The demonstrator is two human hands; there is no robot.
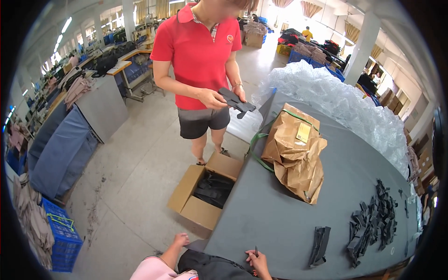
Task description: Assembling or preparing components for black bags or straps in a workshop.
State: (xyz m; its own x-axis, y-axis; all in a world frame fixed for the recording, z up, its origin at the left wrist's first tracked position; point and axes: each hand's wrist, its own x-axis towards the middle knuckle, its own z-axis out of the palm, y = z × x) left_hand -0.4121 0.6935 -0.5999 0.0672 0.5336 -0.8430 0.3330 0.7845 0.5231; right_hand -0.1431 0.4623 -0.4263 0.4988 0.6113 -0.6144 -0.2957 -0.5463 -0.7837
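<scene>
My right hand sits at the near edge of the grey table and holds a thin dark pen upright. My left hand, at the end of a pink sleeve, rests by the table's near left corner; its fingers are too small to read. A dark cloth bundle lies between my arms. A folded black fabric piece lies right of my right hand. Farther right is a pile of several black pieces.
A person in a red polo stands across the floor holding black fabric pieces. An open cardboard box with black pieces stands on the floor by the table. A crumpled brown paper bag with green strap and bubble wrap lie on the table. A blue crate stands at left.
</scene>
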